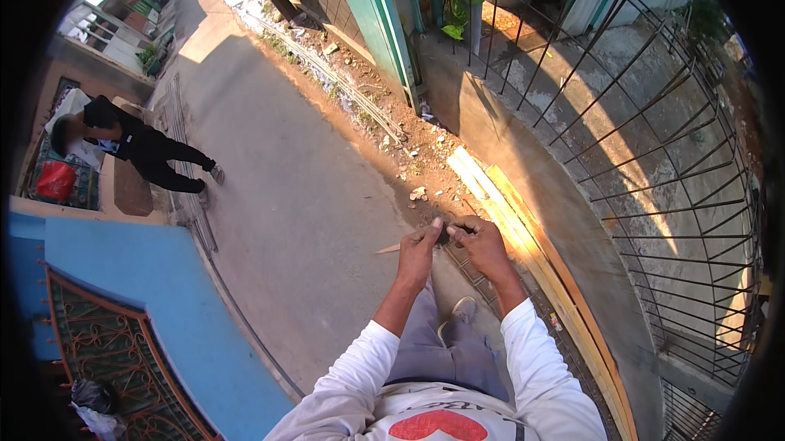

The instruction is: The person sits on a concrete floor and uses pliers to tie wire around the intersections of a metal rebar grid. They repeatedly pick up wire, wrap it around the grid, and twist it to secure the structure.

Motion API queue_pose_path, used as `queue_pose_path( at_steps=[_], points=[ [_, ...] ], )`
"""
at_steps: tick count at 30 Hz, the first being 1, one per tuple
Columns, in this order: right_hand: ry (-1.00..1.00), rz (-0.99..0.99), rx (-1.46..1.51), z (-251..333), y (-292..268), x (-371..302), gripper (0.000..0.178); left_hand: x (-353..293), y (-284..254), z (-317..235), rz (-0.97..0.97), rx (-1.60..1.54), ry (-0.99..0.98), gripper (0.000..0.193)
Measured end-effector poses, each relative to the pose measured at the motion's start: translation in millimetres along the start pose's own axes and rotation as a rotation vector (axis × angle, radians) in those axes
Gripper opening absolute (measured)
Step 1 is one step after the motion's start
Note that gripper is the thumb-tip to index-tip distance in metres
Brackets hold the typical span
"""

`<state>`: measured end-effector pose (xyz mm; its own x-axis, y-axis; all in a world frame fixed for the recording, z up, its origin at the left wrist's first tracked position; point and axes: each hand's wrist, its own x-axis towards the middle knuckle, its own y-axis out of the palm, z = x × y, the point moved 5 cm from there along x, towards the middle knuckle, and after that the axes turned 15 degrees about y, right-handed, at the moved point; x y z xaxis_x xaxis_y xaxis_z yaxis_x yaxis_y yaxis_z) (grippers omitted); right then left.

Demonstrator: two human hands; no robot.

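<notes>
In front of my waist, my left hand (419, 253) and my right hand (484, 248) are held close together, thumbs facing each other. Both sets of fingers are curled in a pinch. Something small and dark shows between the fingertips, too small to name. Beneath the hands, thin steel bars (468, 268) tied in a narrow frame lie along the ground beside my shoe (459, 317).
Long wooden planks (540, 265) run along a low concrete wall (601, 277) at my right. A grid of dark steel bars (630, 171) rises beyond it. On the left, a person in dark clothes (151, 147) stands across the paved lane (278, 171), near a blue wall (163, 277).
</notes>
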<state>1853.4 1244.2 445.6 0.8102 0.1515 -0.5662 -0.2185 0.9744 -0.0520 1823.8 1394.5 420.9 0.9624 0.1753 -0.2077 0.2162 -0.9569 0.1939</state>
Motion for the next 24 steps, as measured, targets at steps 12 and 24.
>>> queue_pose_path(
  at_steps=[12, 24],
  points=[
    [0.128, 0.12, 0.329, -33, -55, -88, 0.013, -73, 48, -8, 0.158, -0.115, -0.067, 0.038],
    [-0.018, -0.032, 0.178, -41, -63, -124, 0.017, -115, 71, -15, 0.193, 0.019, 0.013, 0.039]
  ],
)
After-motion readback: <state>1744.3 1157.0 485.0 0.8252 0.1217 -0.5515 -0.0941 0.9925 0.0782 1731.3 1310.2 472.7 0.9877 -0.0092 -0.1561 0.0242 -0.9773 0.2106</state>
